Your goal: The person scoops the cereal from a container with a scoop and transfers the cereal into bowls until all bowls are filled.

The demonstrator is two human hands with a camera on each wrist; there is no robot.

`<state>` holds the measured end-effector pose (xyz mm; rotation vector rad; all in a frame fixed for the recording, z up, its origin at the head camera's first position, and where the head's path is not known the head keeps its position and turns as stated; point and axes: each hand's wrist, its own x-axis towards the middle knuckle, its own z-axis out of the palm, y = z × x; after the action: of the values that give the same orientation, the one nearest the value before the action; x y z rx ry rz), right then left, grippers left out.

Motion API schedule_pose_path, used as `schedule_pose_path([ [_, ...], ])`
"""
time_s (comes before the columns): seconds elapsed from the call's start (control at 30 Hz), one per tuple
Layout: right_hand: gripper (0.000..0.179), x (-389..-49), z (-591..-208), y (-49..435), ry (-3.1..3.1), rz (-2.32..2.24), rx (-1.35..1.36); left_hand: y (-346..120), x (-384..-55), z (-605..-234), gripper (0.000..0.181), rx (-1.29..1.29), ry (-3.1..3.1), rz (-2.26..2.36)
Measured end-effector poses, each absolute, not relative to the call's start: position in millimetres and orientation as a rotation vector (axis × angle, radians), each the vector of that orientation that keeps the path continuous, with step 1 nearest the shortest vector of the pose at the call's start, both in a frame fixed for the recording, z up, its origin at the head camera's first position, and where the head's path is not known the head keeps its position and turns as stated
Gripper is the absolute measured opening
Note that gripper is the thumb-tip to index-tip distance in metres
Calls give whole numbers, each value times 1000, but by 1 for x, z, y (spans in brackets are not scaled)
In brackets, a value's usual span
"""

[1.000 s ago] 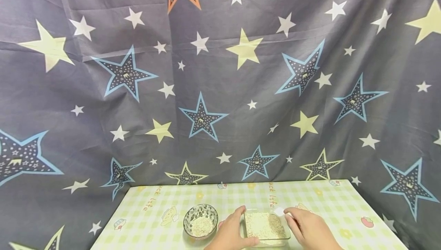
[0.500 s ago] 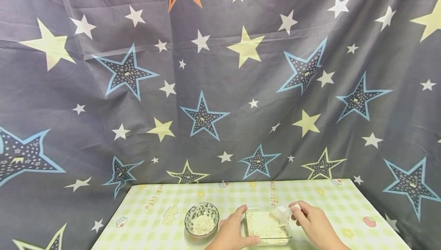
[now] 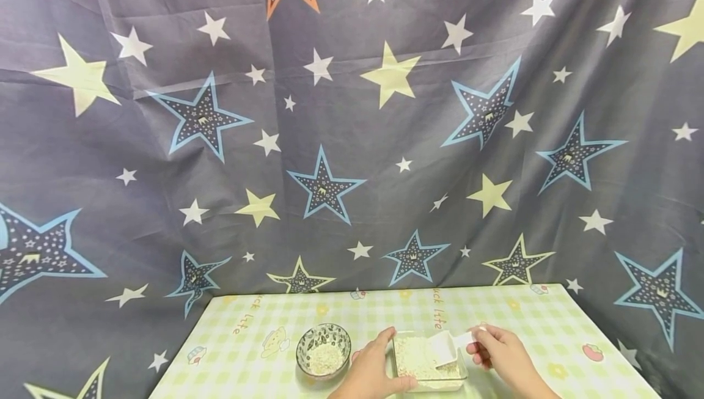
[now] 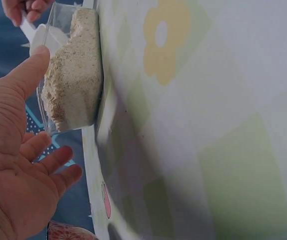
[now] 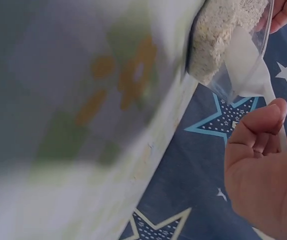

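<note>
A clear rectangular glass container holds pale flakes that look like oats. My left hand grips its left end, thumb along the near rim and index finger at the far left corner; the other fingers hang loosely below that end in the left wrist view. My right hand pinches the thin handle of a white scoop between thumb and fingers. The scoop's head dips into the flakes at the container's right side, its lower edge among them in the right wrist view.
Left of the container stands a dark-patterned bowl with some of the same flakes in it. A green checked tablecloth covers the table. Behind its far edge hangs a dark curtain with stars.
The right hand has shifted a little right and turned, so the white scoop now shows over the flakes instead of mostly hidden. The left hand keeps its place on the container.
</note>
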<state>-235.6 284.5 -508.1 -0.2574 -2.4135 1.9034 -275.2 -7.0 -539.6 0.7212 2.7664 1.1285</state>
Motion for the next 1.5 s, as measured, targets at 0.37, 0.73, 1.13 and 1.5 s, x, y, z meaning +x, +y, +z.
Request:
schedule_pose_path([
  [0.37,37,-242,-521,284,-2327,2058,-436,-7,-276,-542,110,716,2774,1113],
  [0.73,44,-241,-531,295,-2123,2379,-510,-6,-278,-544,108,673,2761,1127],
  [1.13,29,-235,-542,314,-1612,2984,-342,-7,-277,-545,107,648,2690,1184],
  [1.5,24,-236,-533,306,-1431,3102,-359,-6,-276,-540,107,649,2736,1140],
])
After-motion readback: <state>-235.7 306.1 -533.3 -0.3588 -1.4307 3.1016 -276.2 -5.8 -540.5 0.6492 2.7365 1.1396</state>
